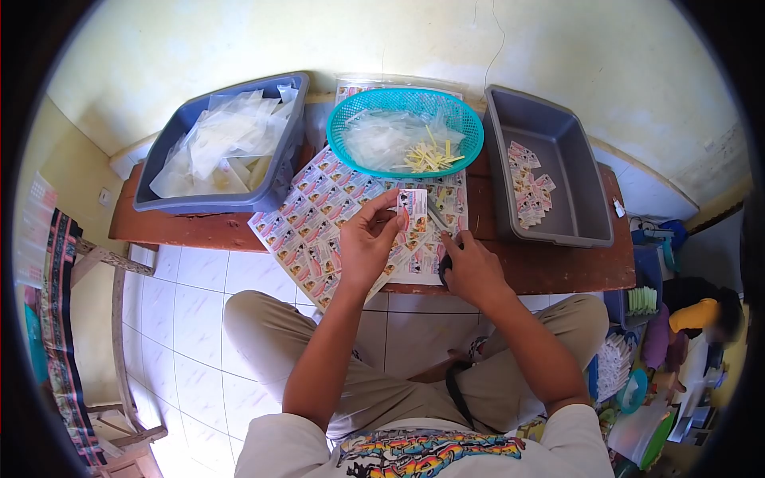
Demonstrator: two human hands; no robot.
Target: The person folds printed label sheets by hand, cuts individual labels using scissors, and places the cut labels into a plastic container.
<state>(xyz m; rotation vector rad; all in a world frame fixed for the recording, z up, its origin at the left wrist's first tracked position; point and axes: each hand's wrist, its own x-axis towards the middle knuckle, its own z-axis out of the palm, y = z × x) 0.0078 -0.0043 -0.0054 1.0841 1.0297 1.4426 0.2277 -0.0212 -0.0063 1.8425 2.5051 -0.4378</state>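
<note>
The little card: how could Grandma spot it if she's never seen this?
Find the brown table, then the left hand above its printed sheets. The card is the small printed rectangle pinched there, beside the scissors in the right hand. Similar cards lie in the grey tub at right, but this one is held up.

A small workshop within a home was suggested. Domestic surroundings were indicated by a cracked, pale-painted wall (398,40), a tiled floor (199,334) and a patterned cloth (57,334) draped at the left. Batch handwork was shown by a wooden table (570,275), on which sheets of repeated printed labels (295,231) were spread, and by a tub (300,119) heaped with plastic sheets, a turquoise basket (339,143) and a grey tray (562,127) holding cut labels (526,179). Another person (692,315) was seen among containers at the right.
</note>
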